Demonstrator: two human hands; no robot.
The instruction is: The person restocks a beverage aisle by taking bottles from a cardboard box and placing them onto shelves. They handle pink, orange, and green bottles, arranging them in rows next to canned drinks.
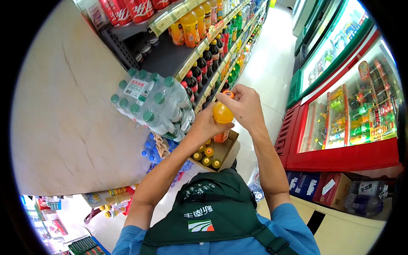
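My left hand [207,122] is wrapped around the body of a plastic bottle of orange drink [223,113], held upright in front of my chest. The thumb and fingers of my right hand [245,106] close on its orange cap [228,93] from above. Whether the cap is turned or loose, I cannot tell. Just below the bottle sits an open cardboard box [231,148] with several capped bottles [207,156] standing inside. To the left of my left hand stands a shrink-wrapped pack of clear water bottles [156,102] with green caps.
A long drinks shelf [178,57] runs ahead on the left, with cola bottles [200,67], orange drinks [191,28] and red cans [137,11]. A red-framed cooler [344,153] lines the right. Tiled aisle floor [271,73] lies between. A beige pillar [73,105] is at left.
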